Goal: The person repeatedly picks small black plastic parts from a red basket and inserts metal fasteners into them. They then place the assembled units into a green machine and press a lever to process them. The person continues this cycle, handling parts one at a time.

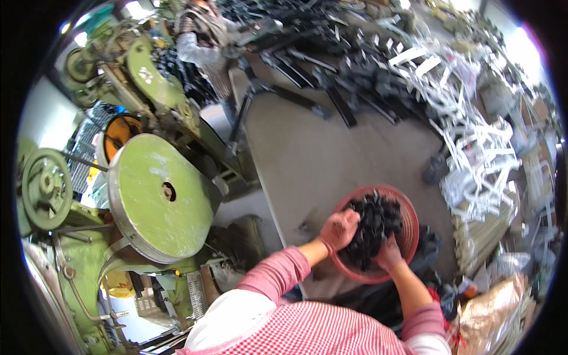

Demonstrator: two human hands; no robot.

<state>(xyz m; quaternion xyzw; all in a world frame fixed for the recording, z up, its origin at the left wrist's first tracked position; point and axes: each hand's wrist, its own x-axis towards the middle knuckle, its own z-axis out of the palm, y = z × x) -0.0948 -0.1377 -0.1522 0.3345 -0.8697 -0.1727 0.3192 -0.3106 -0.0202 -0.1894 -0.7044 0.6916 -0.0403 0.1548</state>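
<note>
Basket (409, 228) on grey table (319, 154) beside machinery (145, 207)

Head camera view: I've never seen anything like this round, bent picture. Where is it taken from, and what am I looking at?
There is no robot here. A person wears a camera on the head, looking down; its wide lens bends straight edges. The left hand and right hand are the wearer's own, bare, at a red basket of small black pieces. Whether either hand grips a piece is unclear. Black bars lie across the grey table, with white frames heaped to the right. A green machine stands at left.
</note>
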